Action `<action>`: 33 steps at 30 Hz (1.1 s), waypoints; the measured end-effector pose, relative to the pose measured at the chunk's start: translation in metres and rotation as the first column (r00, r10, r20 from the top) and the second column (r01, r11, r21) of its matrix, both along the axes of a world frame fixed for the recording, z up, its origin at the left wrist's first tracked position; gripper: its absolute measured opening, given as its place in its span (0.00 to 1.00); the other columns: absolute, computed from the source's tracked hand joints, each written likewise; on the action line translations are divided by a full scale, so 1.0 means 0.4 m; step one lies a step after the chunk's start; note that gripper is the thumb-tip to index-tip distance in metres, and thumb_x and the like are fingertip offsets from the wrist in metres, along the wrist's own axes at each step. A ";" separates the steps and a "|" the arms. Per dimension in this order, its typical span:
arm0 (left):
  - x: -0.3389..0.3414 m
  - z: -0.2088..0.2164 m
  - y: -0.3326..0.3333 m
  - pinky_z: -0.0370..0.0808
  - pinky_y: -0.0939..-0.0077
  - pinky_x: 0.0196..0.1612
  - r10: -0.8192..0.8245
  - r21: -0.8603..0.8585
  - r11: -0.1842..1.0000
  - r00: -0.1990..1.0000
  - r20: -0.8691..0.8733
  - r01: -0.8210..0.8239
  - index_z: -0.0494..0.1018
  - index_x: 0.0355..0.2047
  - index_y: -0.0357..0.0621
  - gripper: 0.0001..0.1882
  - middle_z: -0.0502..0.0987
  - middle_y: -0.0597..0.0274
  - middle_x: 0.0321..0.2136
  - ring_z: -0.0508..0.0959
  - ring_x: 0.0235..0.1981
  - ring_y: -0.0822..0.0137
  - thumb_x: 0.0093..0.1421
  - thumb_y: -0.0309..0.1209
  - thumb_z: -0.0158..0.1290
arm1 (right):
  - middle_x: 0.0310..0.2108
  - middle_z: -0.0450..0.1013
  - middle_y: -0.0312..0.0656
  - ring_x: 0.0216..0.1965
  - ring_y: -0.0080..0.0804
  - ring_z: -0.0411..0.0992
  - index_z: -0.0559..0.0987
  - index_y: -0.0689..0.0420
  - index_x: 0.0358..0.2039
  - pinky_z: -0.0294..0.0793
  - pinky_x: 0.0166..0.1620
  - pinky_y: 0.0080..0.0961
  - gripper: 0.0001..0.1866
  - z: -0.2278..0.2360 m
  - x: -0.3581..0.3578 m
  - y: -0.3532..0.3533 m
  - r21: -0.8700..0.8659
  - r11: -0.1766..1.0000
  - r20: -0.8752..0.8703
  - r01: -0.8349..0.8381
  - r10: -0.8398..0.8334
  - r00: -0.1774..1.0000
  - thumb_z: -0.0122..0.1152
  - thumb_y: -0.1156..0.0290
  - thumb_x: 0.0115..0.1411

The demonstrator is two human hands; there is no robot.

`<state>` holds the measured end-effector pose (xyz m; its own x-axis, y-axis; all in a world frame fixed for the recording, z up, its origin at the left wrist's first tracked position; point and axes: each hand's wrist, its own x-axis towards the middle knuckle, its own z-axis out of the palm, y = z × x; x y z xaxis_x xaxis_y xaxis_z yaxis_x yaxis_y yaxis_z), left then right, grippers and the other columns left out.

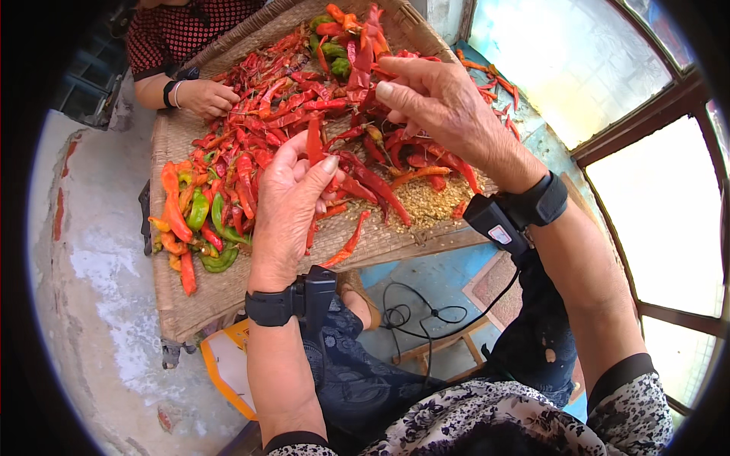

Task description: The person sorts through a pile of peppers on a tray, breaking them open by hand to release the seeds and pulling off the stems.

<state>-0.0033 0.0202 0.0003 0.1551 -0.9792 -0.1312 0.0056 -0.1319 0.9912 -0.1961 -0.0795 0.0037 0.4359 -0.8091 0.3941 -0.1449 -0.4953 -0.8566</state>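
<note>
My left hand (293,194) is closed, pinching a red chili pepper (314,140) that sticks up between thumb and fingers. To the right and farther away, my right hand (445,102) has thumb and index finger drawn toward each other. Another long red chili pepper (363,61), slightly blurred, stands at those fingertips and appears held there. Beneath both hands spreads a heap of red chili peppers (293,102) on a woven tray (179,300). Loose yellowish seeds (430,204) lie below my right hand. What my curled lower fingers cover is hidden.
Across the tray at far left, another person's hand (205,97) rests at the peppers' edge. Green and orange peppers (199,209) are grouped at the tray's left. Windows (654,213) line the right. A black cable (426,311) loops below the tray's near edge.
</note>
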 end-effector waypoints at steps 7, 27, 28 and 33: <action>-0.033 -0.027 0.009 0.71 0.84 0.36 -0.204 0.036 0.978 0.928 0.312 0.203 0.53 0.64 0.35 0.36 0.78 0.63 0.30 0.75 0.30 0.78 0.60 0.30 0.57 | 0.20 0.74 0.43 0.24 0.25 0.71 0.80 0.64 0.31 0.71 0.29 0.28 0.15 -0.050 0.016 0.057 0.175 0.945 -0.104 -0.277 0.298 0.949 0.62 0.62 0.59; -0.007 -0.120 -0.034 0.74 0.56 0.40 0.005 -0.056 0.903 0.119 0.993 0.427 0.69 0.41 0.41 0.15 0.73 0.49 0.43 0.75 0.40 0.44 0.53 0.18 0.49 | 0.23 0.76 0.50 0.27 0.44 0.77 0.80 0.61 0.35 0.76 0.32 0.34 0.08 -0.017 -0.043 0.037 -0.360 0.927 -0.282 -0.103 -0.003 0.960 0.59 0.73 0.56; -0.001 -0.114 -0.035 0.74 0.55 0.39 -0.031 -0.026 0.914 0.132 0.991 0.405 0.69 0.40 0.40 0.13 0.73 0.49 0.40 0.75 0.38 0.44 0.53 0.18 0.49 | 0.23 0.76 0.50 0.27 0.44 0.77 0.80 0.61 0.35 0.76 0.32 0.34 0.08 -0.019 -0.048 0.038 -0.357 0.928 -0.285 -0.102 -0.004 0.959 0.59 0.73 0.56; 0.014 -0.066 -0.055 0.72 0.74 0.31 0.040 -0.197 0.975 0.787 0.615 0.105 0.71 0.38 0.41 0.06 0.77 0.60 0.31 0.76 0.29 0.69 0.61 0.26 0.52 | 0.25 0.76 0.44 0.28 0.32 0.76 0.78 0.62 0.41 0.75 0.32 0.25 0.11 -0.040 -0.049 0.041 -0.325 0.934 -0.310 -0.151 0.046 0.950 0.57 0.70 0.62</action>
